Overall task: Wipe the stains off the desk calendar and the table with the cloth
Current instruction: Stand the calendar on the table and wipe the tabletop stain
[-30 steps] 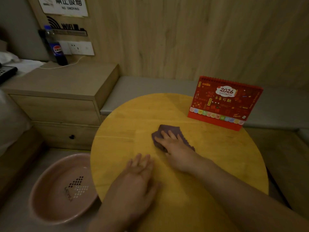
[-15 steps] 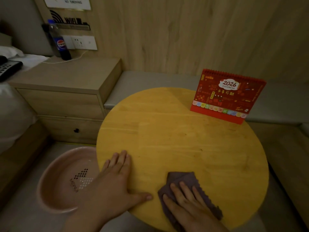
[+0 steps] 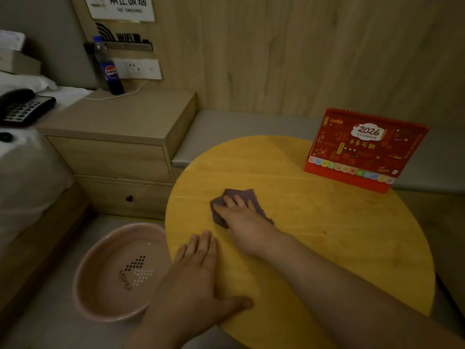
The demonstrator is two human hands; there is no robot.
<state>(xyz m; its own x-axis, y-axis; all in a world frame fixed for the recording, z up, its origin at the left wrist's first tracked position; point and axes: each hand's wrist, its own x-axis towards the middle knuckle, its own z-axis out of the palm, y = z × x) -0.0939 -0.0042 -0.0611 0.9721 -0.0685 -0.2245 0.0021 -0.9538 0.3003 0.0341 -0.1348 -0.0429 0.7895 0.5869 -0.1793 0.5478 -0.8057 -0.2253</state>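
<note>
Cloth [image 3: 236, 197]: purple, crumpled flat on the round yellow table [image 3: 352, 248], left of centre and well apart from the calendar [image 3: 364, 149]. Right hand [image 3: 241, 217] lies on top of it, fingers straight and spread, pressing it down with the palm; nothing pinched or curled that I can see. Left hand [image 3: 198, 273] rests flat on the table near its front-left edge, fingers extended, thumb out to the side, holding nothing. It looks like a brace.

Calendar stands upright at the far right rim, red cover facing the camera. Light is dim; a small dark speck shows on the wood toward the right, otherwise stains are hard to make out.

Step in hand, as I judge it: wiping the tabletop.

How to do it well:
- Keep the palm flat so the whole cloth bears on the wood, not just the fingertips.
- Work in overlapping passes across the surface; the right side and the far rim likely still need attention.
- Keep the left hand planted. A small round table could rock under pressure.
- Slow down near the calendar. It is light and free-standing, and a sweep could knock it off the rim.
- Pink basin [image 3: 88, 278] sits on the floor just left of the table, handy for rinsing, though I cannot tell whether it holds water.
</note>
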